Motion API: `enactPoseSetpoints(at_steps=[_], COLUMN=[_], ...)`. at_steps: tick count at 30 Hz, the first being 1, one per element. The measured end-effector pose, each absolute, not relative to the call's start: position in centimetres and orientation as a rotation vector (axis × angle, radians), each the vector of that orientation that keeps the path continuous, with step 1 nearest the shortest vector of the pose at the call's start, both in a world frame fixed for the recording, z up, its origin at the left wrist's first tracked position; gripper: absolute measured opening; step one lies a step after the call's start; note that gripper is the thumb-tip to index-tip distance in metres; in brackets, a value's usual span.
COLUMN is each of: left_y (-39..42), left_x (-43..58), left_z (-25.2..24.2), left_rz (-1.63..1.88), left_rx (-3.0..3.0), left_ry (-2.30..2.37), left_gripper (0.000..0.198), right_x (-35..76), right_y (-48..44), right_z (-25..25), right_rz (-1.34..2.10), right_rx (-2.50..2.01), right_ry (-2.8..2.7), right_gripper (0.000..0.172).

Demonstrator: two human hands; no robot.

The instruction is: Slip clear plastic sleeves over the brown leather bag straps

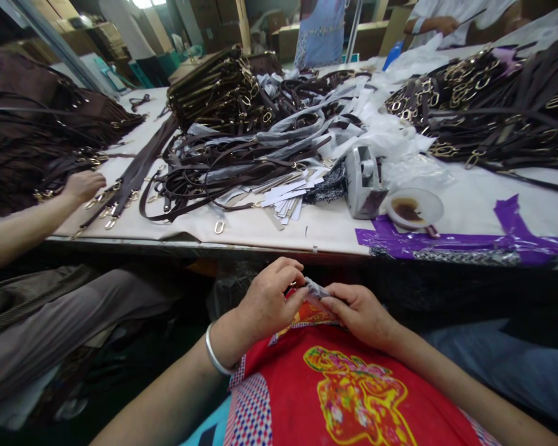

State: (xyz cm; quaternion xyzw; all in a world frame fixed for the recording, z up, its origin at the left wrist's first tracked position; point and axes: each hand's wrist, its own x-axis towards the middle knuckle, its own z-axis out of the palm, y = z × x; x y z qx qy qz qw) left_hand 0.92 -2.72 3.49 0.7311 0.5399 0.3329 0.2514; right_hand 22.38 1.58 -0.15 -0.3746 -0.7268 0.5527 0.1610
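Just past the table's front edge, above my lap, both hands meet at a small piece in crinkled, greyish-white wrapping (317,288). My right hand (365,313) pinches its near end between thumb and fingers. My left hand (274,297) is closed at the other end, fingers bent and thumb tip close to the wrapping. A tiny gold-coloured glint shows among the left fingers; I cannot tell whether it is a ring or hardware. What lies inside the wrapping is hidden. Beneath the hands is a red apron (297,378) with a yellow-outlined print.
Dark brown straps (204,179) with gold clasps lie tangled on the table, beside white paper slips (286,195). A tape dispenser (363,183) stands near a dish of brown liquid (413,209) and purple tape (446,241). A co-worker's hand (84,186) reaches in at left.
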Motion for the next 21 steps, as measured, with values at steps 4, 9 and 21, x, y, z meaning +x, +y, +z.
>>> enactPoseSetpoints(at_steps=[4,9,21], left_y=[-2.7,-2.8,-2.7], left_x=[1.6,2.0,1.6], left_z=[2.8,2.8,3.7], left_rz=[0.96,0.982,0.961], left_rx=[1.98,1.976,1.739], left_ry=[1.52,1.535,1.586], left_gripper=[0.009,0.011,0.013], right_x=[22.3,22.3,23.4], right_y=[1.3,1.1,1.4], right_z=[-0.3,-0.4,0.0], right_rz=[1.535,1.517,1.78], right_rx=[-1.054,-1.038,-1.066], right_ry=[-2.084,-2.085,-1.863], right_gripper=[0.024,0.024,0.033])
